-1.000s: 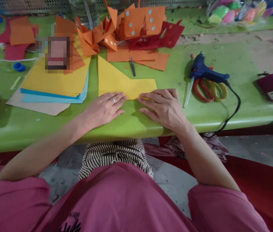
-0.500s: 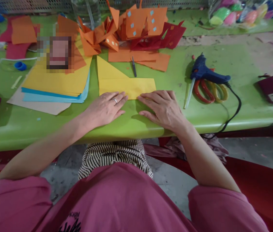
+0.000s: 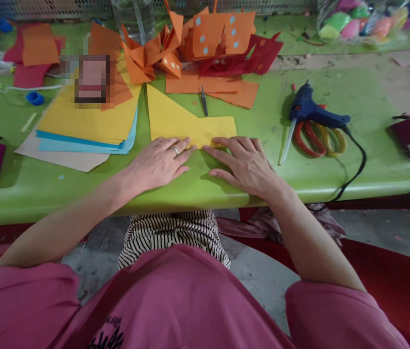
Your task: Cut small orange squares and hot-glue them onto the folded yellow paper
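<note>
A folded sheet of yellow paper (image 3: 194, 128) lies flat on the green table, a pointed flap rising at its upper left. My left hand (image 3: 165, 162) rests palm down on its near left edge, fingers stretched out, a ring on one finger. On the near right edge lies my right hand (image 3: 243, 162), its fingers spread flat and the thumb apart. Both hands press the paper's near fold, and the fingertips cover parts of that edge. Just beyond the paper is a small dark pointed tool (image 3: 204, 102).
To the left lies a stack of coloured paper (image 3: 85, 121), a blurred-out item on top. Folded orange paper pieces (image 3: 223, 36) stand at the back. A blue glue gun (image 3: 316, 111) rests over scissors (image 3: 308, 139) at right, its cord running off the table edge.
The fingertips of both hands have shifted slightly along the near fold of the yellow paper, the right ones a little toward the left hand. The whole view has moved slightly.
</note>
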The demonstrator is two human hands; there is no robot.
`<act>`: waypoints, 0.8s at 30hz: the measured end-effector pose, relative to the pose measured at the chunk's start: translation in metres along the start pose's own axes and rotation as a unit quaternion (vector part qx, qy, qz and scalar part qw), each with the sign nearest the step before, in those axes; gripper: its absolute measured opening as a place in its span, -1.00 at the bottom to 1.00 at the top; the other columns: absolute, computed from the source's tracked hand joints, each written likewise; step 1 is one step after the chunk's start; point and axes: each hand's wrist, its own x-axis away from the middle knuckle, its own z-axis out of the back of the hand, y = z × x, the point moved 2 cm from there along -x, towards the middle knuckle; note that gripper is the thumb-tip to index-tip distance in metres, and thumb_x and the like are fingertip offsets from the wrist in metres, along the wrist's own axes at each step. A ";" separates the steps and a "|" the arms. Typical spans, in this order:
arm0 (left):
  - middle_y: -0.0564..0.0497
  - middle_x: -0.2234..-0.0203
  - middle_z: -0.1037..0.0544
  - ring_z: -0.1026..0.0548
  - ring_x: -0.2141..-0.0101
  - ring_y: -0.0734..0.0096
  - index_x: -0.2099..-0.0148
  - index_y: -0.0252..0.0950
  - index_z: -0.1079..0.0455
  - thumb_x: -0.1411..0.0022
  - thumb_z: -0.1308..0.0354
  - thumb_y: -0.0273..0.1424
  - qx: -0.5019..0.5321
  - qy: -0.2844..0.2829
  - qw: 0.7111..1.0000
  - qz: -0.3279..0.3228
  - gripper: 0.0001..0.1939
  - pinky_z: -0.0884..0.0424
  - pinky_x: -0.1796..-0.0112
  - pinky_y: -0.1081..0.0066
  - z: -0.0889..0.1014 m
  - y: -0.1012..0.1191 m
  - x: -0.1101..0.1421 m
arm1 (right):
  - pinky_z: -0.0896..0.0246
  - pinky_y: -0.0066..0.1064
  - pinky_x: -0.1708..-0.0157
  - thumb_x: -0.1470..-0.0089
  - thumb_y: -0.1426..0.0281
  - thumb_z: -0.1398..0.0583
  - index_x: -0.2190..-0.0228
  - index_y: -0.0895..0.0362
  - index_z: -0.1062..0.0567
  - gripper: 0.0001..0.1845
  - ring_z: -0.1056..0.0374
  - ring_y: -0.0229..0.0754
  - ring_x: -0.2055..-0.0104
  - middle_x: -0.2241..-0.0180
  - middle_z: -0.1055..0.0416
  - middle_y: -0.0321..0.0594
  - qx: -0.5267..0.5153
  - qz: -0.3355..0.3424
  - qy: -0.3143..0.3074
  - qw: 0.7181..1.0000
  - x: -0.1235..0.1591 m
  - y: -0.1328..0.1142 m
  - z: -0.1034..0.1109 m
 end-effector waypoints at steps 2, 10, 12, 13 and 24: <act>-0.28 -0.28 -0.33 -0.35 -0.22 -0.02 -0.33 -0.45 -0.24 -0.47 0.12 -0.28 0.012 0.005 1.000 0.010 -0.48 -0.27 -0.19 0.03 0.000 -0.002 0.002 | -0.05 -0.06 -0.06 -0.28 -0.11 0.14 -0.26 -0.07 -0.30 -0.29 -0.19 0.11 -0.15 -0.22 -0.33 -0.08 -0.003 0.000 0.000 1.000 0.000 0.000 0.001; -0.27 -0.20 -0.43 -0.43 -0.16 -0.01 -0.33 -0.33 -0.25 -0.43 0.06 -0.34 0.028 0.064 0.985 0.155 -0.51 -0.31 -0.16 -0.01 0.006 -0.044 0.039 | -0.10 -0.04 0.00 -0.27 -0.11 0.09 -0.25 -0.10 -0.32 -0.33 -0.22 0.14 -0.10 -0.20 -0.35 -0.09 -0.021 -0.003 0.017 1.000 -0.002 0.000 0.003; -0.25 -0.20 -0.44 -0.42 -0.16 0.02 -0.33 -0.32 -0.23 -0.41 0.00 -0.34 0.038 0.078 0.983 0.163 -0.51 -0.31 -0.16 0.02 0.009 -0.046 0.043 | -0.10 -0.05 0.02 -0.27 -0.11 0.10 -0.24 -0.08 -0.33 -0.32 -0.24 0.13 -0.08 -0.19 -0.36 -0.08 -0.017 -0.001 0.019 1.000 -0.003 0.001 0.003; -0.24 -0.18 -0.46 -0.44 -0.14 0.05 -0.33 -0.32 -0.22 -0.40 -0.02 -0.35 0.050 0.085 0.980 0.171 -0.50 -0.33 -0.15 0.04 0.011 -0.045 0.043 | -0.10 -0.06 0.03 -0.27 -0.12 0.11 -0.23 -0.07 -0.34 -0.31 -0.25 0.13 -0.08 -0.18 -0.37 -0.08 -0.012 0.000 0.019 1.000 -0.004 0.001 0.004; 0.00 0.28 -0.61 -0.52 0.36 0.45 -0.09 -0.28 -0.36 -0.30 -0.13 -0.41 0.268 0.113 0.911 0.293 -0.69 -0.47 0.21 0.38 0.007 -0.048 0.029 | -0.14 -0.05 0.07 -0.27 -0.13 0.13 -0.17 -0.08 -0.40 -0.32 -0.30 0.16 -0.03 -0.14 -0.41 -0.08 0.000 0.005 0.014 1.000 -0.008 -0.002 0.008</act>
